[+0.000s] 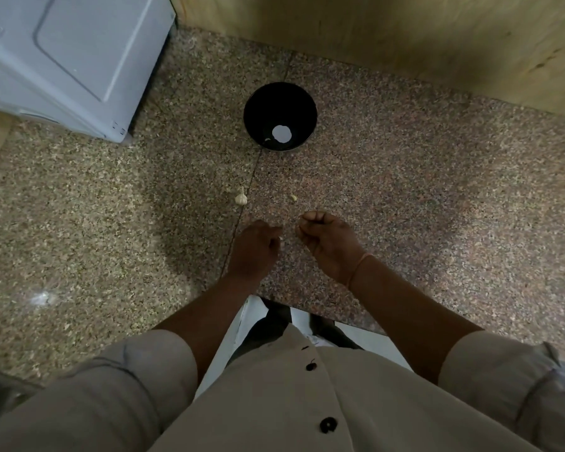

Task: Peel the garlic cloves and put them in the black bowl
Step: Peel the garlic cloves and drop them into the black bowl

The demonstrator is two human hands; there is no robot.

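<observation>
The black bowl (280,116) stands on the speckled stone counter (405,190), ahead of both hands; a bright white spot shows on its bottom. A whole garlic bulb (241,198) lies between the bowl and my left hand. A small pale garlic piece (293,197) lies just beyond my right hand. My left hand (253,249) hovers low over the counter and pinches a tiny pale garlic bit (280,238) at its fingertips. My right hand (327,239) is a little apart from the left, with its fingers curled inward. I cannot see anything inside it.
A white appliance (66,60) stands on the counter at the back left. A wooden wall panel (405,37) runs along the back behind the bowl. The counter's front edge (340,318) lies close to my body.
</observation>
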